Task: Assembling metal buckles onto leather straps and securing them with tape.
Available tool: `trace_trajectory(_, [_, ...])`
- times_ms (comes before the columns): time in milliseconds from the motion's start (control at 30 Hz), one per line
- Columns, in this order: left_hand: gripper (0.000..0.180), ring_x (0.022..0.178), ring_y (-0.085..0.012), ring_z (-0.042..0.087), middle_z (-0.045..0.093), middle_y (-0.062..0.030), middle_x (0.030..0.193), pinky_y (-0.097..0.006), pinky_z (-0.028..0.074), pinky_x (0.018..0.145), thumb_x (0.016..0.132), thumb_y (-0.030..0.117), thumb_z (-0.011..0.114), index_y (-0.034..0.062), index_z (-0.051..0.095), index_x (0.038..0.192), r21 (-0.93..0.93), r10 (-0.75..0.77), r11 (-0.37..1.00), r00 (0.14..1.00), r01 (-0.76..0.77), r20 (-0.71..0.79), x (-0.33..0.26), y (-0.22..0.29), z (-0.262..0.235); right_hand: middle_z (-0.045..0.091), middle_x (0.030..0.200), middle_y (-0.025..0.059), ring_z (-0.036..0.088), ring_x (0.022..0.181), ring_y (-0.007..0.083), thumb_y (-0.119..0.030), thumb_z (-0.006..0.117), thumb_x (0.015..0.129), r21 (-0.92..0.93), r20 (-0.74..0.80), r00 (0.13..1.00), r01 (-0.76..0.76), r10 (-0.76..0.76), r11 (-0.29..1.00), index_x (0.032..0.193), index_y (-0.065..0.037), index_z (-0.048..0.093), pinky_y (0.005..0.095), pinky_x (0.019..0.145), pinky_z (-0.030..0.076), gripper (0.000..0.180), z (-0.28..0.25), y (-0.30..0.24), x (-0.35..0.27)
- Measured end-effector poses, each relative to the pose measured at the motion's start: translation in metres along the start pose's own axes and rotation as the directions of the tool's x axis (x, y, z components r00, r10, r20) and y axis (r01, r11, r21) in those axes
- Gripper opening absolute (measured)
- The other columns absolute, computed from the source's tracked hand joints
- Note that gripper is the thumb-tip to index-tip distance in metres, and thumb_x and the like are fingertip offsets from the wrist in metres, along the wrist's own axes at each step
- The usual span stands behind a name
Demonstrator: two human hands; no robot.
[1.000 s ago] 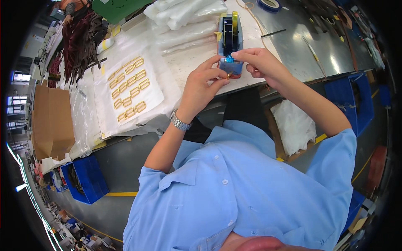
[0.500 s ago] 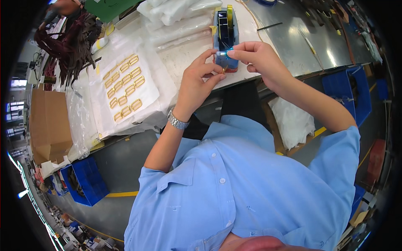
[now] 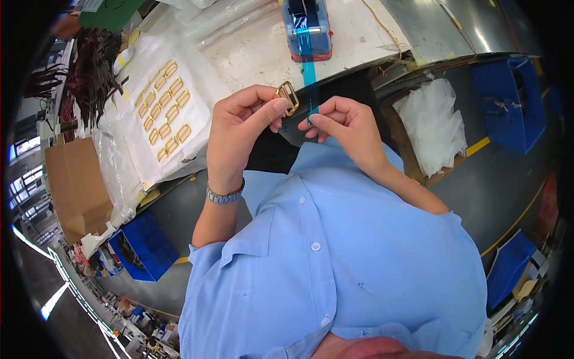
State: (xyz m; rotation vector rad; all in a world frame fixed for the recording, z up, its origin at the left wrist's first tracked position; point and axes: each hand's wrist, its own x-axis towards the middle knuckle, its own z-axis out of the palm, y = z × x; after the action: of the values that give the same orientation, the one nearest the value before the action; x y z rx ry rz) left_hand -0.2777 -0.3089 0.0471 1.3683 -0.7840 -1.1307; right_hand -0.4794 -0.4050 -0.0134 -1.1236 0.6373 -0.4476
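Note:
My left hand [image 3: 248,122] pinches a gold-coloured metal slide buckle [image 3: 288,99] between thumb and fingers, holding it up off the table. Close to its right, my right hand [image 3: 347,122] grips the free end of a strip of blue tape [image 3: 308,75]. The strip stretches from my fingers up to a blue tape dispenser [image 3: 311,39] near the table's front edge. Several more gold buckles [image 3: 164,110] lie in rows on a white sheet [image 3: 197,90] to the left.
Clear plastic bags [image 3: 221,18] lie behind the buckles. Dark strips of material [image 3: 95,78] hang at the far left, above a brown cardboard box [image 3: 81,185]. Blue bins [image 3: 143,245] stand low down on both sides. A white plastic bundle [image 3: 433,125] sits below the table at right.
My right hand has drawn tape out of the dispenser toward my body. My left hand has come back from the dispenser with the buckle. The view has shifted too.

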Motion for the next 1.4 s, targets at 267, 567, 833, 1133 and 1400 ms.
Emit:
trace_trajectory(267, [0.013,0.074,-0.0031,0.058,0.071,0.0019,0.086,-0.02,0.047,0.067,0.098,0.011,0.078,-0.0017,0.077,0.103,0.121,-0.047,0.992,0.999,0.047,-0.007,-0.014,-0.008,0.018,0.081,0.099,0.0138,0.075,0.084,0.0129,-0.006,0.068,0.103,0.048,-0.031,0.998,0.053,-0.052,0.997,0.105,0.004,0.066,0.0258,0.075,0.06,0.01,0.0,0.02,0.0])
trace_trajectory(567, [0.014,0.074,-0.0039,0.06,0.071,0.0007,0.084,-0.02,0.048,0.067,0.098,0.011,0.078,-0.0019,0.078,0.104,0.102,-0.065,0.992,0.997,0.07,-0.049,-0.024,-0.007,0.018,0.081,0.101,0.0143,0.076,0.091,0.0145,-0.003,0.066,0.104,0.007,-0.038,0.995,0.091,-0.09,0.996,0.108,0.006,0.065,0.0283,0.083,0.062,0.01,0.003,0.022,-0.007])
trace_trajectory(833, [0.016,0.077,-0.0042,0.06,0.074,-0.0003,0.088,-0.022,0.048,0.069,0.097,0.01,0.079,-0.0035,0.079,0.104,0.165,-0.083,0.983,0.997,0.084,-0.011,-0.022,-0.005,0.019,0.08,0.11,0.0158,0.077,0.098,0.0166,-0.001,0.064,0.104,0.076,-0.031,0.992,0.122,-0.12,0.99,0.113,0.006,0.064,0.0286,0.088,0.062,0.011,0.008,0.021,-0.016])
trace_trajectory(1133, [0.014,0.082,-0.0075,0.067,0.076,-0.0043,0.09,-0.022,0.052,0.076,0.098,0.008,0.077,-0.0051,0.079,0.102,0.16,-0.084,0.984,0.996,0.076,0.041,-0.016,-0.008,0.027,0.08,0.107,0.0145,0.077,0.098,0.0158,-0.004,0.065,0.105,0.054,-0.043,0.993,0.109,-0.107,0.993,0.128,0.01,0.067,0.0276,0.089,0.062,0.027,0.01,0.016,-0.02])
trace_trajectory(1400, [0.014,0.079,-0.0082,0.068,0.076,-0.004,0.088,-0.022,0.054,0.073,0.098,0.009,0.077,-0.0049,0.079,0.101,0.213,-0.08,0.974,0.996,0.072,0.028,-0.009,-0.018,0.028,0.08,0.105,0.0112,0.076,0.097,0.0129,-0.004,0.065,0.104,0.039,-0.064,0.991,0.121,-0.118,0.992,0.129,0.006,0.07,0.026,0.09,0.061,0.028,0.01,0.016,-0.021])
